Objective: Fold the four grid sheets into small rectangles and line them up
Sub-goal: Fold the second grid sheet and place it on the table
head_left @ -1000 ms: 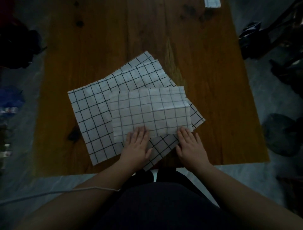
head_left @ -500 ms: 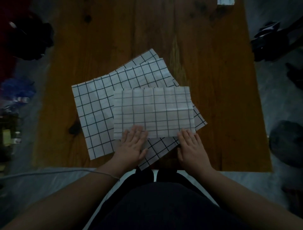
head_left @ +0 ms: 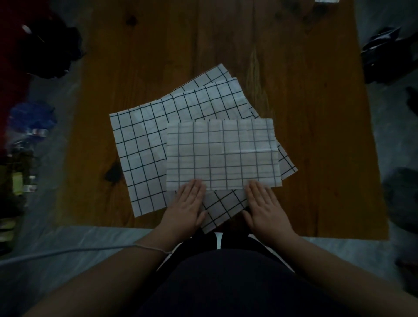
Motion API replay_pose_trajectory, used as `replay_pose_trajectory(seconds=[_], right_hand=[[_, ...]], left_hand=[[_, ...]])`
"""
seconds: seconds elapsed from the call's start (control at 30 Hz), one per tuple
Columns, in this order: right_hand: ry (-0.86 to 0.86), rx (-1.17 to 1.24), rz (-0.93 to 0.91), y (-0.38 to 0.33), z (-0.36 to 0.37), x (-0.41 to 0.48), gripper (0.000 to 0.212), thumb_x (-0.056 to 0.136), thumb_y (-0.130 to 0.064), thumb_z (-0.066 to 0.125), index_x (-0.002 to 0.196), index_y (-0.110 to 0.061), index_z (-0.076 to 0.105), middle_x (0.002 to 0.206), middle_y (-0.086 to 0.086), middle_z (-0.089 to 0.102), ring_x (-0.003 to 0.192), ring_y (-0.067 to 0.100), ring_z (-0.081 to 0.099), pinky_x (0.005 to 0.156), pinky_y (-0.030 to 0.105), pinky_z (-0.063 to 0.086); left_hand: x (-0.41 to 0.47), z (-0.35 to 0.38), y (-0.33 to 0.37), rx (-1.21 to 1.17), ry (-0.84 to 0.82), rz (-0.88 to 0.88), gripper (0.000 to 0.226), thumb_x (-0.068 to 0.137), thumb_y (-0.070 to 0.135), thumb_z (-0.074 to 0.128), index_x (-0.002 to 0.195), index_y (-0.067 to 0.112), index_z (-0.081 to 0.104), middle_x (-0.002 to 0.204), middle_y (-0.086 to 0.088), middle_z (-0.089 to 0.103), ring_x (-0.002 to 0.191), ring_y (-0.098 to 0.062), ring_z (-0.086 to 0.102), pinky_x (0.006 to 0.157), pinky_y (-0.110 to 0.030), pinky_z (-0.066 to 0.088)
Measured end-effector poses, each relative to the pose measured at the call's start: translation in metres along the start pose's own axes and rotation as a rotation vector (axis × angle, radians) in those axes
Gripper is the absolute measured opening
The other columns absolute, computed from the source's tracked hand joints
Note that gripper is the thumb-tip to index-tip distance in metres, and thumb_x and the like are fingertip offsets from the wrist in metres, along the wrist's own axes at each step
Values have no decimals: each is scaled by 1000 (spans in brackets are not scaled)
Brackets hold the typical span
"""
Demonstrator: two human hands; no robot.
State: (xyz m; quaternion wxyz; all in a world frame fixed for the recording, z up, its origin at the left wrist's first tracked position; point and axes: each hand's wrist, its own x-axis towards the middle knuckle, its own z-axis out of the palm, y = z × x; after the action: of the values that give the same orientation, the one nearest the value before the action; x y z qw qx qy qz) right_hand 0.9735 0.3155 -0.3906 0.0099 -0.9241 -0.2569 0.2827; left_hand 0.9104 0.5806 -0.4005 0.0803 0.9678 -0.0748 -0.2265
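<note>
We see a wooden surface [head_left: 316, 135] filling most of the view, with grey floor [head_left: 45, 249] around it and a person's dark clothing [head_left: 226, 282] at the bottom of the frame. Dim, dark things lie on the floor to the left [head_left: 52, 52] and right [head_left: 384, 54]; we cannot tell what they are.

Near the front middle of the surface lies a fanned pile of flat grid sheets [head_left: 144, 153], white with dark lines. They are skewed against each other, so separate corners show at the far end [head_left: 220, 67], and one near corner [head_left: 226, 210] reaches almost to the surface's front edge. We cannot count the layers with certainty.

On top of this pile, toward its right side, rests a folded sheet [head_left: 222, 153], a wide rectangle lying square to the front edge, with a faint horizontal crease across its right half.

The left grip [head_left: 185, 203] lies flat with fingers straight and close together, fingertips on the folded sheet's near edge toward its left end. The right grip [head_left: 265, 208] lies flat the same way, fingertips on that edge toward its right end. Neither pinches anything; both palms rest on the pile.

A thin thread [head_left: 153, 249] circles the left wrist. A dark knot [head_left: 114, 173] marks the wood just left of the pile, and a small white item [head_left: 326, 1] is cut off at the far edge.
</note>
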Motion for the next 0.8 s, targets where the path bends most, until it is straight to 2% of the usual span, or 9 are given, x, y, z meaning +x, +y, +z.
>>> replay_pose_trajectory(seconds=[0.1, 0.2, 0.27, 0.33, 0.43, 0.57, 0.63, 0.7, 0.8], right_hand=[[-2, 3, 132, 20, -2, -16, 75, 94, -58, -2, 156, -20, -21, 163, 4, -30, 151, 19, -27, 126, 43, -9], [-9, 11, 219, 25, -8, -21, 78, 91, -58, -7, 156, -17, -20, 164, 6, -28, 151, 19, -26, 125, 43, -10], [16, 39, 236, 18, -11, -19, 77, 90, -57, -6, 156, -17, -18, 164, 7, -25, 151, 20, -24, 125, 42, -10], [48, 61, 200, 3, -14, -13, 74, 93, -56, -2, 156, -19, -17, 165, 6, -22, 151, 19, -24, 125, 42, -11], [46, 50, 58, -29, -16, 3, 68, 98, -51, 4, 156, -23, -18, 165, 2, -23, 151, 19, -25, 124, 41, -12], [13, 35, -83, -59, -15, 19, 72, 90, -53, -4, 155, -23, -14, 165, 1, -19, 152, 18, -22, 123, 42, -11], [9, 31, -96, -58, -12, 21, 71, 91, -54, -4, 154, -23, -13, 165, 1, -17, 152, 18, -21, 124, 43, -8], [19, 23, -73, -49, -10, 19, 70, 94, -54, -3, 155, -22, -12, 166, 0, -16, 152, 16, -21, 126, 42, -6], [12, 11, -11, -25, -7, 6, 69, 96, -54, 0, 156, -23, -15, 164, -1, -22, 151, 15, -25, 125, 38, -10]], left_hand=[[-21, 6, -31, 8, 0, -98, 74, 102, 56, 18, 159, 14, -4, 167, -6, -11, 152, -14, -22, 122, -36, -12], [-35, 3, -46, -10, -25, -134, 76, 99, 58, 16, 159, 16, -5, 167, -5, -13, 152, -15, -21, 120, -32, -15], [-36, 0, -42, -33, -10, -116, 77, 98, 59, 14, 157, 18, -12, 165, -3, -20, 149, -13, -29, 119, -32, -18], [-32, -5, -29, -63, 10, -87, 76, 99, 58, 16, 156, 18, -15, 163, -3, -25, 146, -13, -34, 119, -33, -20], [-13, -17, 5, -86, 31, 17, 75, 104, 51, 23, 157, 13, -11, 163, -8, -21, 148, -19, -28, 120, -34, -22], [13, -22, 34, -30, -45, 52, 75, 103, 50, 21, 157, 10, -14, 160, -8, -27, 145, -19, -31, 117, -36, -23], [16, -16, 31, -32, -77, 46, 76, 102, 53, 16, 157, 11, -14, 161, -8, -27, 146, -18, -30, 118, -36, -21], [12, -11, 21, 0, -79, 64, 77, 95, 57, 3, 156, 12, -16, 163, -8, -25, 147, -19, -30, 120, -37, -19], [-2, -6, -3, 5, -82, 69, 77, 91, 58, -4, 154, 16, -20, 161, -5, -28, 148, -18, -30, 122, -37, -18]])
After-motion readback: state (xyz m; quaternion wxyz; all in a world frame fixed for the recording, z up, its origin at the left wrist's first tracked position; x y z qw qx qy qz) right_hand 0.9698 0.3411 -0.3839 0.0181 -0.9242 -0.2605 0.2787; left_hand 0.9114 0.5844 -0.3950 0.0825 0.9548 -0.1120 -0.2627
